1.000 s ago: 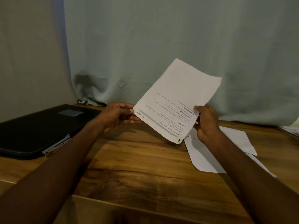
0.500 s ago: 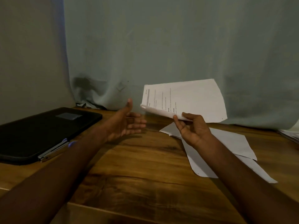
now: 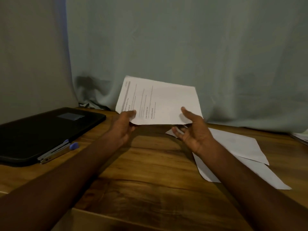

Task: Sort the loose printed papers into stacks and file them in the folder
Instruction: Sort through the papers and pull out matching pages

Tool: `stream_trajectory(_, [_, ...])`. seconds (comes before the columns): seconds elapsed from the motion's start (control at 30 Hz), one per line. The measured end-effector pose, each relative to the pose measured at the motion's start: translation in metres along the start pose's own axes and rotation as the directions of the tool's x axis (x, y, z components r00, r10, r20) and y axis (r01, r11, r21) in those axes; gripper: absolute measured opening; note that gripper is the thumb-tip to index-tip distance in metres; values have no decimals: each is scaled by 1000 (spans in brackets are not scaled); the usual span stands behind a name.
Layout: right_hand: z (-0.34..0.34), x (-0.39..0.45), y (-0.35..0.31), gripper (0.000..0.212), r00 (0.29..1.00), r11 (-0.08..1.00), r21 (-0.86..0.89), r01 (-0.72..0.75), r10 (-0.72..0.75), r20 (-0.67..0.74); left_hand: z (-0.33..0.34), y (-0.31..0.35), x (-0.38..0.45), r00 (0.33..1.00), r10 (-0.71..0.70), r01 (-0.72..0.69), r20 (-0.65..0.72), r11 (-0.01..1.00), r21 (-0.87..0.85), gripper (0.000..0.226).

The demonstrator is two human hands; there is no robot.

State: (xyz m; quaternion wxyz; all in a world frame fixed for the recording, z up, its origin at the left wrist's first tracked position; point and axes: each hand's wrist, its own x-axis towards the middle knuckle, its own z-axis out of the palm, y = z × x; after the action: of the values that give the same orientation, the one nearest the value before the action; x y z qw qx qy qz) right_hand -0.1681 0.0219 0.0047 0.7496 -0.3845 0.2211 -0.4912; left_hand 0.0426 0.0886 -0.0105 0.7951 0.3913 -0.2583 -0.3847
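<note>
A printed sheet is held above the wooden table, turned sideways with its text lines running vertically. My left hand pinches its lower left corner between thumb and fingers. My right hand is beside the sheet's lower right edge, palm up and fingers spread, holding nothing. More loose white papers lie overlapped on the table to the right, partly under my right forearm. The black folder lies shut at the left, with a blue-capped pen clipped along its near edge.
A pale curtain hangs along the table's back edge. More paper edges show at the far right. The table's front edge runs close below my forearms.
The sheet passed from my right hand to my left hand. The right hand let go and opened, and the sheet turned and now sits lower and flatter.
</note>
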Motion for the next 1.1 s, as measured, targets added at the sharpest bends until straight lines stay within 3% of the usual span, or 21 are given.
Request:
stream_trajectory(0.1, [-18, 5, -32, 24, 976, 979, -109, 170, -182, -117, -11, 17, 8, 999, 50, -49, 23, 998, -30, 37])
stream_trajectory(0.2, [-43, 8, -58, 26, 941, 927, -287, 242, -296, -164, -18, 26, 10, 986, 14, -3, 168, 998, -65, 46])
stream_trajectory(0.3, [-52, 9, -67, 52, 986, 893, -429, 137, -162, -24, -18, 28, 2, 955, -142, 131, 262, 990, 58, 51])
stream_trajectory(0.4, [-42, 4, -61, 71, 993, 813, -573, 97, -41, 110, -14, 26, -6, 938, -201, 149, 282, 969, 195, 44])
stream_trajectory(0.47, [-27, -3, -49, 71, 989, 755, -642, 135, -60, 137, -11, 22, -9, 944, -172, 90, 280, 955, 283, 35])
stream_trajectory(0.53, [-18, -4, -36, 57, 980, 708, -679, 194, -167, 107, -8, 17, -10, 951, -140, 36, 275, 936, 350, 29])
stream_trajectory(0.63, [-15, 0, -27, 30, 949, 689, -680, 250, -313, 32, -7, 15, -12, 944, -153, 24, 291, 915, 404, 28])
stream_trajectory(0.7, [-19, 4, -26, 24, 949, 709, -677, 199, -311, -46, -7, 15, -14, 940, -161, 22, 301, 908, 419, 29])
stream_trajectory(0.83, [-28, 10, -26, 39, 989, 858, -514, 3, -78, -125, -7, 15, -15, 935, -173, 28, 308, 905, 424, 27])
stream_trajectory(0.93, [-29, 9, -24, 41, 994, 954, -286, -94, 74, -82, -6, 14, -14, 938, -184, 40, 295, 901, 433, 29])
stream_trajectory(1.0, [-29, 9, -27, 52, 995, 968, -232, -93, 84, -50, -9, 15, -10, 949, -178, 55, 260, 905, 421, 25])
stream_trajectory(1.07, [-31, 9, -32, 48, 996, 877, -479, 37, -70, -52, -15, 18, -8, 974, -131, 48, 184, 916, 399, 21])
stream_trajectory(1.1, [-36, 11, -35, 39, 977, 703, -698, 134, -213, -27, -17, 20, -6, 985, -102, 38, 138, 913, 406, 23])
